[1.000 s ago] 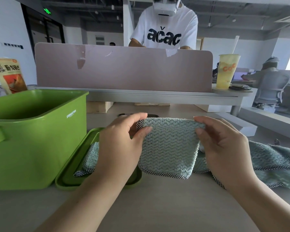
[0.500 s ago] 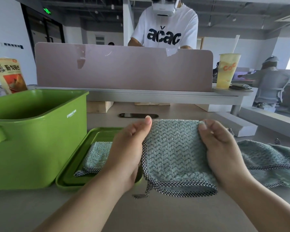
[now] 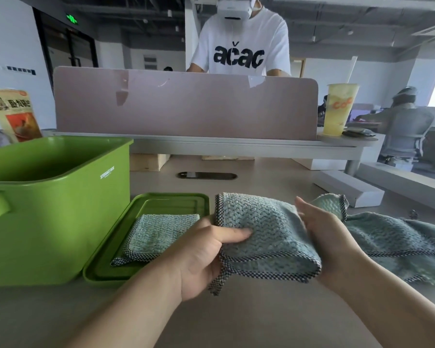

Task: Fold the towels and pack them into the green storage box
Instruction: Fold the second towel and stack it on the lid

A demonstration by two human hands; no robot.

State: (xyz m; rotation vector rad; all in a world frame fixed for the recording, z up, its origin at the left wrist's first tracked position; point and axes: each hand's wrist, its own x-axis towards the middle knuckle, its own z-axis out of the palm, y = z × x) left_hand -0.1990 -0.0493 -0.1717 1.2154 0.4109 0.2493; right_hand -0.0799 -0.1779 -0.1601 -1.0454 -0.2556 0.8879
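A folded teal towel (image 3: 266,237) with checked edging is held flat just above the desk. My left hand (image 3: 206,252) grips its left edge, thumb on top. My right hand (image 3: 322,237) clasps its right side. Left of it a second folded towel (image 3: 158,234) lies on the green lid (image 3: 161,199). The green storage box (image 3: 60,212) stands open at the far left; the part of its inside that shows holds nothing. More unfolded teal towels (image 3: 397,237) lie in a heap on the right.
A pink divider panel (image 3: 186,106) closes off the back of the desk, with a person in a white T-shirt behind it. A yellow drink cup (image 3: 338,109) stands back right, a snack bag (image 3: 13,114) back left. A black cable slot (image 3: 207,175) sits mid-desk.
Both hands lowered the towel from upright toward the desk and turned it flat, folded over. The towel on the lid is now uncovered.
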